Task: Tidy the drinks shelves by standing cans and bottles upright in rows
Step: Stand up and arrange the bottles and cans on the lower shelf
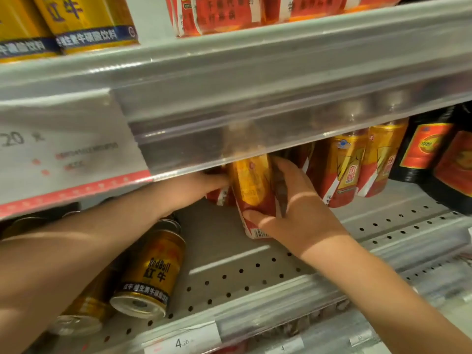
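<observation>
A supermarket drinks bay fills the frame: a perforated lower shelf (255,272) sits under the broad clear-plastic rail (255,85) of the upper shelf, where gold tins (84,19) and red packs (224,14) stand in rows. A large blurred price label (63,149) hangs at the left of the rail.

Two bare forearms reach in from below. The right hand (296,210) grips a red-and-gold can (251,185) at mid-shelf, just under the rail — thumb across its lower front, fingers (283,169) curled round its right side. The can is held at a slight lean; whether its base meets the shelf cannot be told. The left hand (201,183) reaches under the rail to the can's left side, its fingertips hidden behind it, so its hold, if any, cannot be told.

At far right stand dark bottles (429,149) with red labels. Between them and the held can, two matching cans (339,169) stand upright, side by side. At front left, two Red Bull cans (150,272) lie on their sides, bases toward the shelf's front edge — one partly under the left forearm. A "4.20" price tag (182,342) sits on the front strip.
</observation>
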{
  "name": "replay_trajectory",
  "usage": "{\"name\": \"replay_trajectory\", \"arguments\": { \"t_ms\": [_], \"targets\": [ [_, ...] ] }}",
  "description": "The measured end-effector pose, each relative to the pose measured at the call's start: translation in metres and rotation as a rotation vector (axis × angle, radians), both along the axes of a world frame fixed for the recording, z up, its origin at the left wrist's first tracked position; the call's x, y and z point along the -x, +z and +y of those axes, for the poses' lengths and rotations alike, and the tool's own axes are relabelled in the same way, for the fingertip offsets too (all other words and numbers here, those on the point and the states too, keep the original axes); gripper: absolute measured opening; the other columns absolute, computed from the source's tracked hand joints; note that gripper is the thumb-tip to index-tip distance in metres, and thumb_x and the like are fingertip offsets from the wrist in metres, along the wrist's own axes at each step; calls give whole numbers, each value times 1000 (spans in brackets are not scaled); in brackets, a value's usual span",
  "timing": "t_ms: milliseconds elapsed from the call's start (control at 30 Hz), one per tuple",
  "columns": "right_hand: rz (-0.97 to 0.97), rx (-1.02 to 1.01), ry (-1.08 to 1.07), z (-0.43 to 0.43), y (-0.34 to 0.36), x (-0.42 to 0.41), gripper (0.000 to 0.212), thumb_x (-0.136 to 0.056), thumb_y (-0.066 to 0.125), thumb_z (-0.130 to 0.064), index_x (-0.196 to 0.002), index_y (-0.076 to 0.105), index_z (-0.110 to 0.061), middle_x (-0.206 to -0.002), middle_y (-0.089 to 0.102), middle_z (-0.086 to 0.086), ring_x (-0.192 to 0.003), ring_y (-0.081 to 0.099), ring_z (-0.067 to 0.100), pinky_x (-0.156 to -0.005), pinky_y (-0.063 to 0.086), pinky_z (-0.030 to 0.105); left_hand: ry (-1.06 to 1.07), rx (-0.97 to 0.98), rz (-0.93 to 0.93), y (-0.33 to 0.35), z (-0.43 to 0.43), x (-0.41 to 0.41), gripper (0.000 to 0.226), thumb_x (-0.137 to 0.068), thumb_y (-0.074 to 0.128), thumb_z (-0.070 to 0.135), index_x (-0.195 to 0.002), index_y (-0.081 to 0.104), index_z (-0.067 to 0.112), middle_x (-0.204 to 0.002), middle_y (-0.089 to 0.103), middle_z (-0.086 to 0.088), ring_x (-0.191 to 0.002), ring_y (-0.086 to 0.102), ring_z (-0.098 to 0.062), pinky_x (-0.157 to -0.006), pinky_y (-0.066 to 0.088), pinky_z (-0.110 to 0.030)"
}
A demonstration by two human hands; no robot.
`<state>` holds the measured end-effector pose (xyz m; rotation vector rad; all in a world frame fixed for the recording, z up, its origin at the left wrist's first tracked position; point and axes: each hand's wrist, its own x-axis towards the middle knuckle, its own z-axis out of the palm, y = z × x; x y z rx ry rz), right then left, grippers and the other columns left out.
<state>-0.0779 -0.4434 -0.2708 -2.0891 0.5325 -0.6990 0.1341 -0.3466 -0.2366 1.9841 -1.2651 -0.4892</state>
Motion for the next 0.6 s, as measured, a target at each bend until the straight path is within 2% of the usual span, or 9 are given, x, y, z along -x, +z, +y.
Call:
{"name": "replay_trajectory", "arguments": {
  "t_ms": [33,67,100,167,233,333,467,533,600],
  "targets": [
    [28,26,-25,-1,-2,5,89,-74,85,-37,-141,26,-48,-134,42,-16,-114,51,2,-96,42,19,-35,59,1,-3,-2,4,29,-89,76,38,-117,68,42,-109,71,29,-107,64,8,-79,47,-3],
    [48,31,-48,-2,-4,11,90,-73,85,-40,-139,24,-51,-132,41,-18,-110,51,-2,-94,42,17,-73,115,12,-6,-5,11,37,-88,79,32,-122,66,40,-112,69,32,-107,63,11,-79,46,-1],
    [61,29,-64,-4,-6,16,91,-73,85,-41,-138,23,-53,-129,43,-21,-105,51,-10,-89,39,9,-96,142,34,-7,-9,19,43,-87,81,27,-125,65,37,-115,68,32,-108,63,11,-80,48,-2],
    [33,-4,-77,-6,-11,24,91,-74,86,-35,-133,21,-59,-116,48,-30,-95,47,-28,-74,34,-7,-100,171,59,-10,-16,27,49,-84,84,25,-127,64,36,-117,68,28,-108,64,8,-85,53,-10],
    [8,-37,-95,-12,-15,32,92,-76,86,-29,-128,19,-65,-108,45,-41,-92,44,-34,-71,32,-10,-67,167,90,-11,-23,32,52,-83,85,23,-128,64,34,-119,70,20,-107,66,4,-92,56,-21],
    [28,-32,-120,-20,-16,41,91,-78,84,-33,-134,18,-63,-109,46,-42,-95,51,-16,-80,35,2,-40,133,107,-11,-26,35,52,-85,81,18,-132,63,27,-123,71,10,-111,67,-4,-101,54,-35],
    [28,-104,-140,-28,-18,44,84,-82,82,-25,-145,30,-39,-118,53,-29,-117,54,3,-99,42,25,-71,60,132,-3,-20,27,59,-87,79,17,-140,55,26,-134,65,6,-120,64,-11,-108,49,-41],
    [21,-166,-150,-31,-19,42,76,-81,82,-21,-141,36,-30,-124,58,-20,-119,57,9,-106,45,34,-112,32,121,0,-14,24,59,-87,78,16,-138,54,32,-135,63,7,-122,62,-8,-109,49,-38],
    [30,-176,-159,-33,-21,40,73,-81,82,-23,-139,38,-29,-124,61,-16,-115,60,8,-104,47,34,-128,21,116,1,-10,24,57,-87,78,16,-132,53,39,-133,64,11,-119,63,-4,-108,49,-34]
  ]
}}
